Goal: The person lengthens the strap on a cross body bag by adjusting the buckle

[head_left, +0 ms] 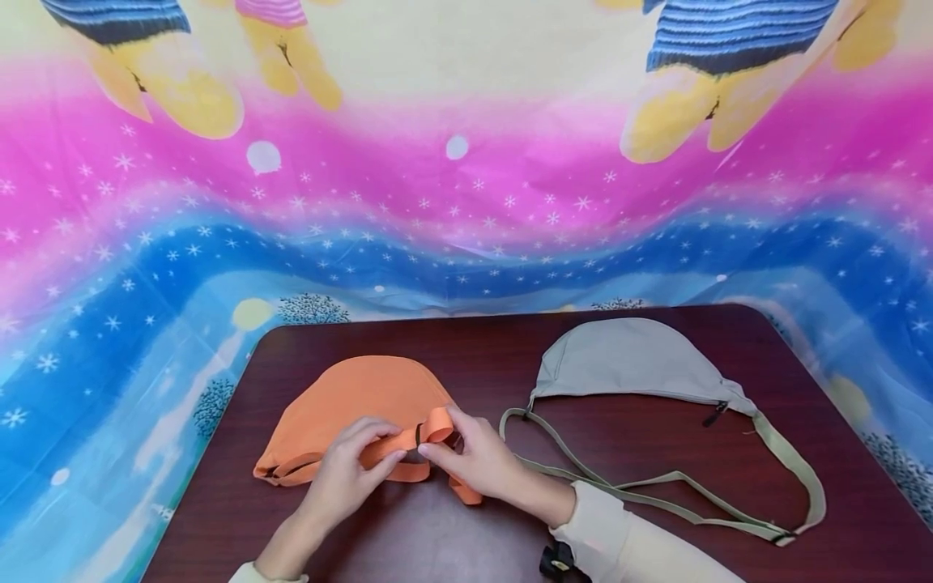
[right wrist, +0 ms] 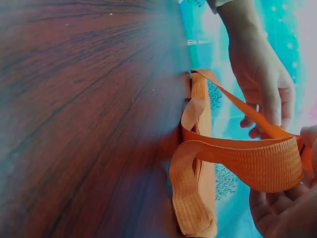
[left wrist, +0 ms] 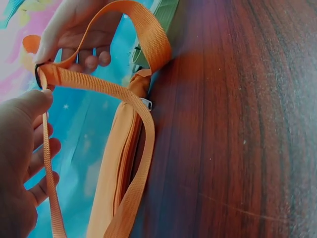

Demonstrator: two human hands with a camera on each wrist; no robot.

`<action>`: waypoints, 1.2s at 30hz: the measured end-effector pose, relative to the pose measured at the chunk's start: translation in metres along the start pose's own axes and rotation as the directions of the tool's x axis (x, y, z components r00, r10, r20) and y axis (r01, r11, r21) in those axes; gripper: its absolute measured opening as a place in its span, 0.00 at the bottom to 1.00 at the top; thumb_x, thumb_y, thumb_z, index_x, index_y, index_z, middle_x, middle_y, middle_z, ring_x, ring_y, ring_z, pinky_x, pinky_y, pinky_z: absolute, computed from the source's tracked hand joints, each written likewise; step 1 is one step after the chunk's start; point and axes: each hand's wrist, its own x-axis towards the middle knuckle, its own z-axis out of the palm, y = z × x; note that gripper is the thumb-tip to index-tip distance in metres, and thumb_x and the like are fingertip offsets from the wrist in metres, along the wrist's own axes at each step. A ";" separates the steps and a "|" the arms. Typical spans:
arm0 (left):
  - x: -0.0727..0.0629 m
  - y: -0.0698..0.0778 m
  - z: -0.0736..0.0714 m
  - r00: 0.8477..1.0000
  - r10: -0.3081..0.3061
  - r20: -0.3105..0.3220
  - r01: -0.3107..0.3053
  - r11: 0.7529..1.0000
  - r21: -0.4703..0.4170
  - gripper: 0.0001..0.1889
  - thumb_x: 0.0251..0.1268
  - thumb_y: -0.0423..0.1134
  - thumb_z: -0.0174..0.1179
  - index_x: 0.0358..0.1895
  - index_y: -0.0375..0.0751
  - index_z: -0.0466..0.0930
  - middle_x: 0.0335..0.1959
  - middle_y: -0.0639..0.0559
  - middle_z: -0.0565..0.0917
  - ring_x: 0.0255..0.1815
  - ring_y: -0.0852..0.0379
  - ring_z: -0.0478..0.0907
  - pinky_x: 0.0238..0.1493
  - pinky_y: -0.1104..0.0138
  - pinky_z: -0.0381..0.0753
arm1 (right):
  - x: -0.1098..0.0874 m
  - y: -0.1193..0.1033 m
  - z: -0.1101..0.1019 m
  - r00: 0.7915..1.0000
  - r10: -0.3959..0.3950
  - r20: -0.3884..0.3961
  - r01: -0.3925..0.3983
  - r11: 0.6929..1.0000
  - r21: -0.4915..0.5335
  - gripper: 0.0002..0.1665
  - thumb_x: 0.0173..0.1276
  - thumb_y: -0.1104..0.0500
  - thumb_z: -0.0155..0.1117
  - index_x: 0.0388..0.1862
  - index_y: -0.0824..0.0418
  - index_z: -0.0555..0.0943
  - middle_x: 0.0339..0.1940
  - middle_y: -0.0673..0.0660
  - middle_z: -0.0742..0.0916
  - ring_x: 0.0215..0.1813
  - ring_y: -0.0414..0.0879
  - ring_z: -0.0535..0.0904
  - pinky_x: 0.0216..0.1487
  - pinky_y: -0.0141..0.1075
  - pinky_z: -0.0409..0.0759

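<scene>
Dark table (head_left: pixel 484 356), one grey bag (head_left: pixel 627 360), one orange bag (head_left: pixel 364 393), left grip (head_left: pixel 350 465), right grip (head_left: pixel 487 455), both pinching orange strap (right wrist: pixel 267 161)

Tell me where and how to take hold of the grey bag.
Best to pinch the grey bag at the middle of its curved edge, coming down from the far side. That edge faces away from the camera and looks unobstructed, while the pale green strap loops across the table on the near side and could snag.

Head view: high, forward-down; wrist views: close, sharing strap (left wrist: pixel 99 85).
</scene>
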 end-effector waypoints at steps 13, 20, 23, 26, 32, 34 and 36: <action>-0.002 -0.002 0.002 1.000 -0.009 0.020 0.010 0.999 -0.030 0.21 0.54 0.32 0.78 0.51 0.46 0.84 0.47 0.58 0.84 0.46 0.60 0.81 0.48 0.72 0.80 | 0.009 0.000 0.014 1.000 -0.008 -0.008 0.008 1.000 -0.013 0.15 0.71 0.52 0.71 0.52 0.55 0.82 0.33 0.47 0.87 0.26 0.32 0.77 0.27 0.28 0.77; -0.010 -0.009 -0.004 0.999 -0.031 0.020 0.031 1.000 0.003 0.21 0.52 0.32 0.78 0.51 0.43 0.85 0.46 0.58 0.84 0.45 0.61 0.80 0.49 0.76 0.75 | 0.010 0.001 0.015 1.000 -0.005 -0.001 0.005 1.000 -0.008 0.14 0.72 0.52 0.69 0.52 0.56 0.81 0.34 0.48 0.88 0.27 0.34 0.78 0.29 0.29 0.78; -0.010 -0.011 -0.005 1.000 -0.009 0.020 0.009 1.000 0.018 0.20 0.52 0.32 0.78 0.50 0.43 0.86 0.45 0.58 0.84 0.44 0.61 0.80 0.50 0.79 0.73 | 0.011 0.000 0.015 1.000 -0.013 -0.003 0.013 1.000 -0.002 0.13 0.72 0.53 0.69 0.51 0.55 0.80 0.35 0.48 0.87 0.28 0.34 0.78 0.30 0.29 0.78; -0.009 -0.011 -0.005 1.000 0.006 0.012 -0.007 1.000 0.028 0.20 0.52 0.31 0.78 0.49 0.44 0.86 0.44 0.60 0.84 0.44 0.61 0.80 0.51 0.81 0.71 | 0.012 -0.001 0.016 1.000 -0.023 0.008 0.023 1.000 0.013 0.14 0.72 0.53 0.69 0.52 0.55 0.80 0.36 0.47 0.87 0.29 0.34 0.78 0.31 0.29 0.78; -0.007 -0.009 -0.006 1.000 -0.001 -0.009 0.001 1.000 -0.004 0.22 0.51 0.29 0.78 0.50 0.50 0.86 0.45 0.63 0.83 0.45 0.61 0.81 0.50 0.77 0.75 | 0.017 -0.001 0.021 0.999 -0.022 0.025 0.022 1.000 -0.006 0.14 0.72 0.52 0.70 0.50 0.56 0.80 0.38 0.47 0.84 0.34 0.37 0.76 0.35 0.29 0.75; -0.007 -0.009 -0.005 1.000 -0.009 -0.012 0.009 1.000 -0.020 0.22 0.52 0.29 0.78 0.50 0.50 0.85 0.45 0.63 0.83 0.45 0.61 0.81 0.49 0.74 0.77 | 0.018 0.001 0.023 1.000 -0.014 0.028 0.014 0.999 -0.028 0.13 0.72 0.52 0.70 0.49 0.56 0.81 0.39 0.47 0.84 0.37 0.36 0.76 0.38 0.30 0.76; -0.007 -0.009 -0.005 1.000 -0.021 -0.015 0.020 0.999 -0.037 0.22 0.52 0.28 0.77 0.50 0.50 0.86 0.45 0.63 0.83 0.45 0.60 0.81 0.48 0.73 0.78 | 0.018 0.002 0.024 1.000 -0.005 0.031 0.006 0.999 -0.037 0.13 0.72 0.51 0.69 0.50 0.56 0.82 0.42 0.47 0.86 0.40 0.36 0.78 0.42 0.31 0.78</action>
